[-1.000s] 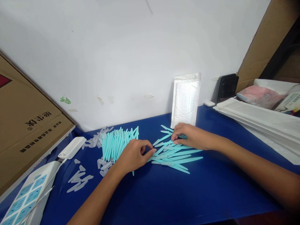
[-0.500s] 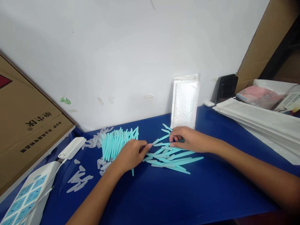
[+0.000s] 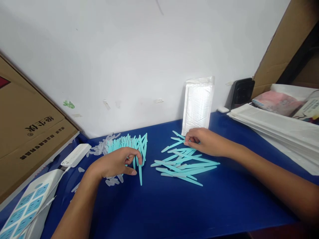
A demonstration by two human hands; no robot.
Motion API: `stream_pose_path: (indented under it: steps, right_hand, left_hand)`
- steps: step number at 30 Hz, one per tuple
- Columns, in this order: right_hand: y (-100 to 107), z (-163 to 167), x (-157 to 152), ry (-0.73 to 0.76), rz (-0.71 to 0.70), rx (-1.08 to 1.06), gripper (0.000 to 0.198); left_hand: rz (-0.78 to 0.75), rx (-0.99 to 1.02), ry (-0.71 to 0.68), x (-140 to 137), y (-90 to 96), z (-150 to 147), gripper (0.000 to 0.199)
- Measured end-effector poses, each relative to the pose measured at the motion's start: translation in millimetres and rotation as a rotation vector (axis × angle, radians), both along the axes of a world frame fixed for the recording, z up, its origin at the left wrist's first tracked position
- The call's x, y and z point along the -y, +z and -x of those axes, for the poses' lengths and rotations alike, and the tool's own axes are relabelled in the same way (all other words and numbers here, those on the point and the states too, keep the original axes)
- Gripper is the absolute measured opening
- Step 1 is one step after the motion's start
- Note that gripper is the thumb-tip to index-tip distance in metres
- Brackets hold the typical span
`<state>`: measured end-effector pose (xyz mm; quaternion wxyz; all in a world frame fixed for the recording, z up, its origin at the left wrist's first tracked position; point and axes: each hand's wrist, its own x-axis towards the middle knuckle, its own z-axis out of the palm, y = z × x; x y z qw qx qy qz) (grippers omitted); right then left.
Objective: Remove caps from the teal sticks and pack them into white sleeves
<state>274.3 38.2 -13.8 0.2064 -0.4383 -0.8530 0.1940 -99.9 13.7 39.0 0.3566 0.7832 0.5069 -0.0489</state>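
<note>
My left hand is open, thumb and forefinger apart, at the near side of a dense row of turquoise eyebrow razors. Its forefinger tip overlaps the top of a single razor that points toward me; whether they touch is unclear. My right hand is curled closed at the far edge of a loose pile of razors. The handle end of one slanting razor runs to its pinched fingertips. Translucent blade caps lie beside the row, with several more beneath my left hand.
A silvery padded mailer leans upright on the wall behind the pile. White mailers are stacked at right, near a black object and a small white case. A power strip, white device and cardboard box stand left.
My left hand has moved left, away from the loose pile to the row, and its fingers have spread. My right hand has shifted slightly right; one razor now lies further right across the pile.
</note>
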Motion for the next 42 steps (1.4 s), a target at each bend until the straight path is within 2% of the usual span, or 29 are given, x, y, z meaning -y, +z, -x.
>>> stream_pose_path:
  steps: [3, 6, 9, 11, 13, 16, 18, 20, 23, 27, 31, 35, 37, 42]
  right_hand:
    - [1.8, 2.0, 1.4, -0.015, -0.007, -0.026, 0.029]
    - [1.6, 8.3, 3.6, -0.040, -0.011, -0.096, 0.030]
    - [3.4, 28.9, 7.4, -0.101, 0.003, -0.145, 0.033]
    - [8.2, 54.3, 9.7, -0.151, 0.031, -0.119, 0.034]
    - [15.4, 88.4, 9.9, -0.167, 0.131, -0.064, 0.037]
    - [26.7, 145.9, 4.1, -0.139, 0.237, 0.190, 0.058]
    - [32.1, 180.4, -1.7, -0.125, 0.215, 0.333, 0.065]
    - [34.6, 206.7, -6.5, -0.124, 0.192, 0.368, 0.060]
    - [32.1, 229.2, -9.3, -0.116, 0.206, 0.390, 0.047]
    - [21.9, 237.7, -8.6, -0.117, 0.271, 0.416, 0.024]
    - [13.8, 238.7, -8.4, -0.120, 0.312, 0.431, 0.028]
    - [15.3, 237.2, -8.9, -0.122, 0.351, 0.417, 0.037]
    - [19.9, 232.8, -8.8, -0.129, 0.357, 0.380, 0.030]
    - [34.8, 206.5, -12.3, -0.135, 0.242, 0.194, 0.028]
  left_hand:
    - [-0.016, 0.020, -0.007, -1.5, -5.3, -1.4, 0.027]
    - [-0.076, 0.061, 0.047, -4.6, -4.8, 2.8, 0.028]
    - [-0.289, 0.144, 0.204, -12.4, -4.6, 7.2, 0.029]
    - [-0.514, 0.271, 0.367, -19.6, -8.7, 6.5, 0.030]
    - [-0.683, 0.442, 0.525, -26.3, -15.9, 3.1, 0.030]
    - [-0.763, 0.632, 0.666, -32.7, -26.9, -1.6, 0.029]
    - [-0.804, 0.698, 0.734, -34.4, -30.5, -1.3, 0.028]
    - [-0.848, 0.743, 0.792, -34.9, -30.6, 1.9, 0.027]
    - [-0.888, 0.767, 0.844, -34.5, -26.9, 7.6, 0.027]
    - [-0.914, 0.766, 0.844, -33.1, -22.8, 9.1, 0.026]
    - [-0.942, 0.759, 0.798, -31.8, -23.1, 5.9, 0.024]
    - [-0.946, 0.776, 0.776, -32.4, -25.9, 5.6, 0.024]
    - [-0.942, 0.776, 0.784, -33.3, -27.4, 6.3, 0.025]
    - [-0.928, 0.770, 0.804, -35.2, -30.7, 4.2, 0.029]
